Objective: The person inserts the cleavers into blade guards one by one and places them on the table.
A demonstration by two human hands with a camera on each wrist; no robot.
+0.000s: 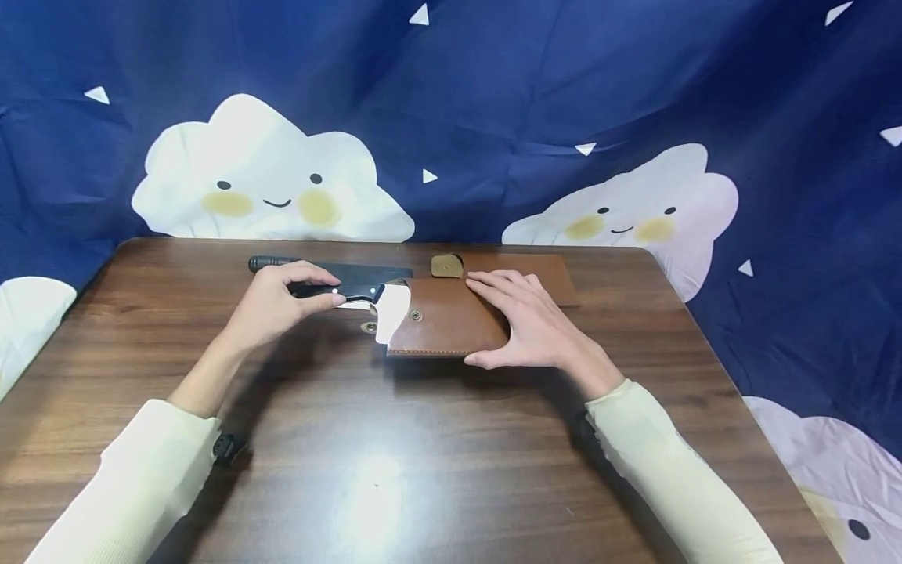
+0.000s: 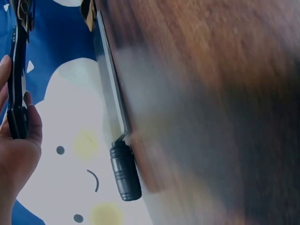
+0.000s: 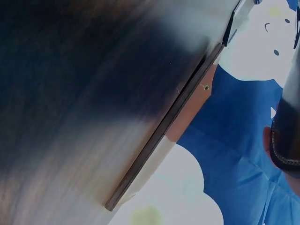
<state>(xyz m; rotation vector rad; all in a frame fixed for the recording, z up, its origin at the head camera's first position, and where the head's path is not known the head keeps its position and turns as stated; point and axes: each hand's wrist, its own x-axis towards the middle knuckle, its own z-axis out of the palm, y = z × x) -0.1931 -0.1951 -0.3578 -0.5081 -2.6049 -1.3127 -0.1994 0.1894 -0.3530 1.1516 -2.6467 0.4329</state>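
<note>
In the head view my left hand (image 1: pixel 282 294) pinches the black handle (image 1: pixel 352 293) of a knife between thumb and fingers. Its bright, broad blade (image 1: pixel 391 313) runs into the mouth of a brown leather sheath (image 1: pixel 454 317), which hides the rest. My right hand (image 1: pixel 524 321) grips the sheath's far end, thumb at the near stitched edge and fingers across the top. A snap stud shows on the sheath, and a loose strap end with a snap (image 1: pixel 369 327) hangs by its mouth. In the left wrist view the left hand (image 2: pixel 21 145) holds the handle upright.
Behind lies a second knife (image 2: pixel 125 171) with a dark wide blade and ridged black handle. Beside it, a second brown sheath (image 1: pixel 543 274) lies flat, its tan flap (image 1: pixel 446 266) raised. The wooden table (image 1: pixel 465 462) ends at a blue cloud-patterned curtain (image 1: pixel 465 102).
</note>
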